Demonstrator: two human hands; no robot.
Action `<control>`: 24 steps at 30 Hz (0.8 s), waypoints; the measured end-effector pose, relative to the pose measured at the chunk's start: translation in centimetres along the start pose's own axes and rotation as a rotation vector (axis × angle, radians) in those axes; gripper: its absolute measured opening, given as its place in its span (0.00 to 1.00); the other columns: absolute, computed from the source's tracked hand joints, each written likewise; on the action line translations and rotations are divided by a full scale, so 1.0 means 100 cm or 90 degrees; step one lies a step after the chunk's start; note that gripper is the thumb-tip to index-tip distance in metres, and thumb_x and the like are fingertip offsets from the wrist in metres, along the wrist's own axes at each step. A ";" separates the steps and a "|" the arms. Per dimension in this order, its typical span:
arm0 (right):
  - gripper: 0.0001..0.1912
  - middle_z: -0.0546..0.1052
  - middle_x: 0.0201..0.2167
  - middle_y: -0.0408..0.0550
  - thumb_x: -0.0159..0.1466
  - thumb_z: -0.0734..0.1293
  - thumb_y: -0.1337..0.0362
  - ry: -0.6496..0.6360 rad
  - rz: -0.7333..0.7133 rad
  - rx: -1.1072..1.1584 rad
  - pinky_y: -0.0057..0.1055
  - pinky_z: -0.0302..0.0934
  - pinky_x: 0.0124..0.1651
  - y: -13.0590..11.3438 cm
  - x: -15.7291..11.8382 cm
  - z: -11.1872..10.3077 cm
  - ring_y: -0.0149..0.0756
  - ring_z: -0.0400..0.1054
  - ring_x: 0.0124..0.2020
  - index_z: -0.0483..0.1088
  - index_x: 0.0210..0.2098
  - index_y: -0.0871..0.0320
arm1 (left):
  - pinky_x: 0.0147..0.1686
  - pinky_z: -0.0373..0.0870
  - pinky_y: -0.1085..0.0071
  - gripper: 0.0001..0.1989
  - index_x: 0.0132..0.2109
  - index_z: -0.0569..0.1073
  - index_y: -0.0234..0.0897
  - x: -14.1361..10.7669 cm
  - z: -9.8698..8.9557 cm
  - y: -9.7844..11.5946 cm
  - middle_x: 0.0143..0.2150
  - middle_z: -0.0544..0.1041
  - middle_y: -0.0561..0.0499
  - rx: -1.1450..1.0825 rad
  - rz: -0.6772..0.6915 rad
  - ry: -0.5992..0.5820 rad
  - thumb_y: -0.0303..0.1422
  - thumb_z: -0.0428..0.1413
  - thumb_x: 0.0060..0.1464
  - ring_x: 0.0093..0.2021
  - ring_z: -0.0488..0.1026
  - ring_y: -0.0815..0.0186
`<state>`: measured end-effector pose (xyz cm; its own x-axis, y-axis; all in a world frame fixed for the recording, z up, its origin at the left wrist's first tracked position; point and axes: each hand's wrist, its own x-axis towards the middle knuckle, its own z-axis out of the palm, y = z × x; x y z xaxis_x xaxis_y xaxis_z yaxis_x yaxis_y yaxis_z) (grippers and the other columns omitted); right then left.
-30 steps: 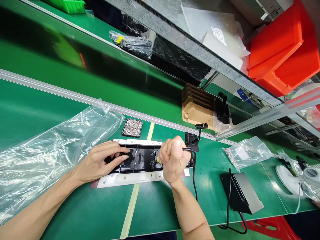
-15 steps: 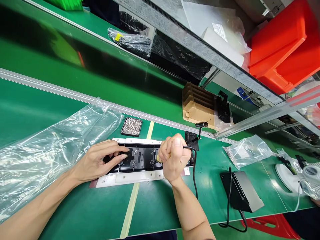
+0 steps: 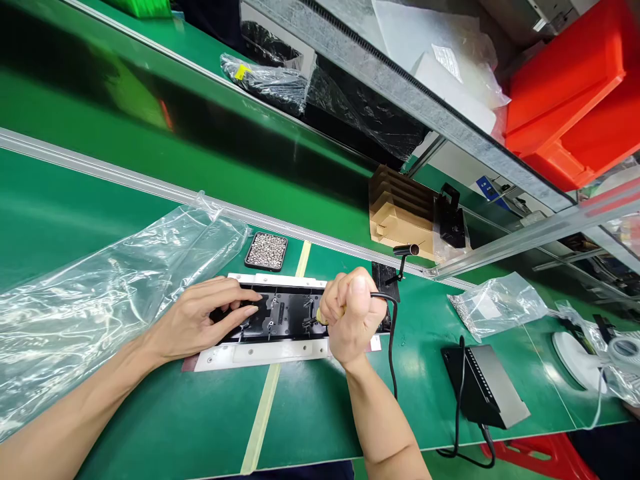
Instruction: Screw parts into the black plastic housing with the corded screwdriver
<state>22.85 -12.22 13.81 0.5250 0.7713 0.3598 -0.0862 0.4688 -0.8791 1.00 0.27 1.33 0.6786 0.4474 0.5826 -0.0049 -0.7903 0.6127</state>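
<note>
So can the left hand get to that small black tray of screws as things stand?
Probably yes. The left hand rests flat on the black panel, holding nothing, and the screw tray sits just beyond it on bare green bench with nothing between.

No writing can be read anywhere. A white printed label (image 3: 447, 61) sits on the plastic-wrapped sheets (image 3: 450, 87) up on the shelf, but its print is too small and blurred to make out. A blue tag (image 3: 487, 188) behind the cardboard stack (image 3: 397, 213) bears pale marks, likewise illegible
</note>
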 end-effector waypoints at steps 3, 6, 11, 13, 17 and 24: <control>0.33 0.53 0.18 0.30 0.81 0.72 0.46 -0.009 -0.004 0.020 0.18 0.45 0.17 -0.001 0.000 0.000 0.22 0.44 0.17 0.56 0.27 0.51 | 0.39 0.72 0.69 0.07 0.60 0.84 0.41 0.001 0.001 0.000 0.36 0.79 0.55 0.001 0.004 0.001 0.32 0.63 0.81 0.36 0.76 0.67; 0.33 0.53 0.18 0.30 0.82 0.72 0.48 -0.009 -0.012 0.030 0.17 0.45 0.17 -0.001 0.000 0.000 0.22 0.44 0.17 0.55 0.26 0.52 | 0.41 0.73 0.69 0.07 0.60 0.84 0.41 0.001 0.002 -0.001 0.35 0.79 0.56 0.003 0.006 0.004 0.31 0.63 0.81 0.36 0.76 0.67; 0.32 0.53 0.18 0.30 0.82 0.71 0.49 -0.007 -0.015 0.023 0.17 0.45 0.17 0.000 -0.001 -0.001 0.22 0.44 0.17 0.56 0.27 0.52 | 0.41 0.75 0.69 0.08 0.60 0.85 0.42 0.003 0.002 0.002 0.35 0.80 0.56 -0.004 0.006 0.016 0.31 0.64 0.80 0.35 0.78 0.67; 0.32 0.53 0.18 0.30 0.82 0.72 0.48 0.000 -0.016 0.018 0.18 0.46 0.17 0.000 -0.001 -0.001 0.22 0.44 0.17 0.57 0.27 0.52 | 0.40 0.75 0.68 0.08 0.59 0.85 0.43 0.004 0.002 0.003 0.34 0.81 0.56 -0.010 0.004 0.019 0.31 0.64 0.79 0.35 0.78 0.67; 0.33 0.52 0.18 0.30 0.81 0.72 0.46 0.004 -0.010 0.003 0.19 0.45 0.17 -0.001 -0.001 -0.001 0.23 0.43 0.16 0.56 0.26 0.51 | 0.40 0.75 0.67 0.08 0.59 0.86 0.42 0.005 0.001 0.003 0.34 0.81 0.56 -0.014 -0.004 0.021 0.31 0.64 0.79 0.34 0.78 0.66; 0.33 0.51 0.18 0.30 0.80 0.71 0.42 0.015 0.004 -0.030 0.20 0.45 0.16 -0.002 -0.001 -0.001 0.24 0.42 0.16 0.56 0.27 0.50 | 0.41 0.76 0.66 0.08 0.58 0.86 0.42 0.004 0.001 0.003 0.33 0.81 0.55 -0.015 -0.008 0.024 0.32 0.64 0.79 0.33 0.78 0.65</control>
<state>22.91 -12.45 13.90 0.5448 0.7635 0.3468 -0.0499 0.4423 -0.8955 1.38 0.17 1.65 0.6506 0.4729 0.5942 -0.0139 -0.7749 0.6320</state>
